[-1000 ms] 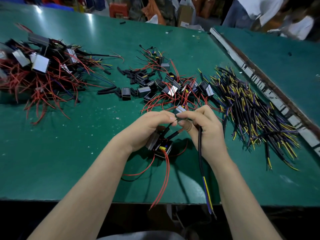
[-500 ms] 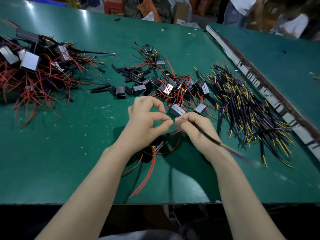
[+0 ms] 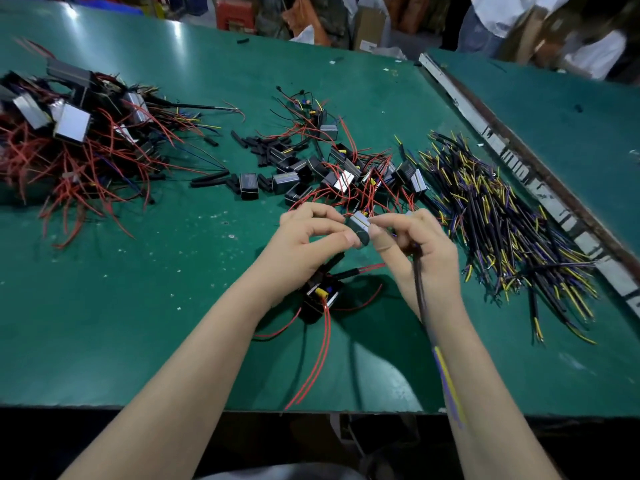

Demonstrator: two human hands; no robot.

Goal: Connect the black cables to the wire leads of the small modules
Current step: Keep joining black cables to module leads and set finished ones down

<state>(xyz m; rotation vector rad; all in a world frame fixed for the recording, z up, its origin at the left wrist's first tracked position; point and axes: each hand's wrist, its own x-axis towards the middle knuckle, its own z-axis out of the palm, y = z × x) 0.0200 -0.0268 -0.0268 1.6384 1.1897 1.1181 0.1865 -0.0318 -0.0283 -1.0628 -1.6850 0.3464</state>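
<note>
Module [image 3: 358, 227] sat pinched between left hand [image 3: 304, 242] and right hand [image 3: 420, 252] above table [image 3: 138, 306]; right also gripped black cable [image 3: 419, 289]. Module likely light, rigid; leads thin, floppy, best pinched near ends

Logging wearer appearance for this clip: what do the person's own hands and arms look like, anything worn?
Both are bare: the left hand and right hand carry no gloves, and no rings, watch or wristband show. Both forearms are uncovered down to the bottom edge of the picture, with no sleeve in view. Fingernails look short and unpainted. No markings can be made out.
</note>
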